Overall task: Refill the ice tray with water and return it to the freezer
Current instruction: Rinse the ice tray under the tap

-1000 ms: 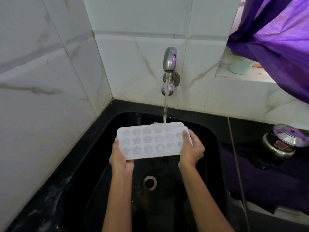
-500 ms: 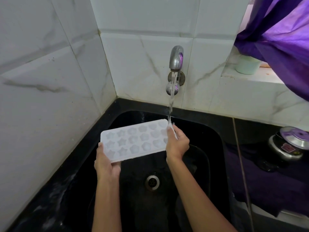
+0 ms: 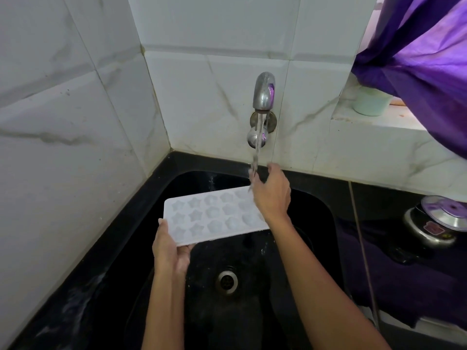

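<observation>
Sink corner. The white plastic ice tray with star-shaped moulds (image 3: 214,217) is sitting over the black sink basin (image 3: 321,210), held roughly level, its far right end just beside the falling stream of water (image 3: 258,145) from the chrome wall tap (image 3: 264,92).

Left hand (image 3: 171,251) is gripping the tray's near left corner alone: thumb lying on the top rim, fingers curled underneath. It is carrying the whole tray from 1 end.

Right hand (image 3: 271,193) is off the tray and raised toward the tap, passing through or right beside the stream; fingers loosely extended, holding nothing that I can see. Whether the fingertips are touching the water or only crossing in front of it, I cannot tell.

Judgement on the step: filling looks about finished and the right hand seems to be going for the round chrome tap knob (image 3: 255,137) to shut the flow. Fill level in the moulds is not readable from here.

Doing it well: keep the tray flat while it is hanging from 1 corner, since a thin tray is likely to sag and spill at the unsupported right end. Keep it clear of the stream to avoid splashing. Close the tap promptly, then get the right hand back under the far end before carrying it to the freezer.
</observation>
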Action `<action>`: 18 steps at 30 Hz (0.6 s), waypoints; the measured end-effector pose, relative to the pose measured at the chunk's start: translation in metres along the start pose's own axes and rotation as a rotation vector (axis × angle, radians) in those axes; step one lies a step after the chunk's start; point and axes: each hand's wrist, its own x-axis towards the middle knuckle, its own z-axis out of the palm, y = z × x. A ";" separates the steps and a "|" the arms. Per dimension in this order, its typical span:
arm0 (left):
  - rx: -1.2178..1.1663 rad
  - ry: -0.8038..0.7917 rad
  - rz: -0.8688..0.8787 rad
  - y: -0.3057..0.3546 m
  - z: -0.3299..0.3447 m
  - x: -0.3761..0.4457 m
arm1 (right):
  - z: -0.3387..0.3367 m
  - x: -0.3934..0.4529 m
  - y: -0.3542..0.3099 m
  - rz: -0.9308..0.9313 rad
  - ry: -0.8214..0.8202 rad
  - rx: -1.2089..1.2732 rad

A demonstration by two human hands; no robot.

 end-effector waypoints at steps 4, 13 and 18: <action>-0.014 -0.025 -0.015 -0.010 0.001 -0.001 | 0.004 0.037 -0.034 0.062 -0.168 0.247; 0.026 -0.022 -0.012 -0.014 0.010 0.000 | 0.015 0.082 -0.046 0.489 -0.236 0.780; 0.009 -0.011 -0.032 -0.019 0.008 -0.001 | 0.006 0.080 -0.042 0.589 -0.428 1.167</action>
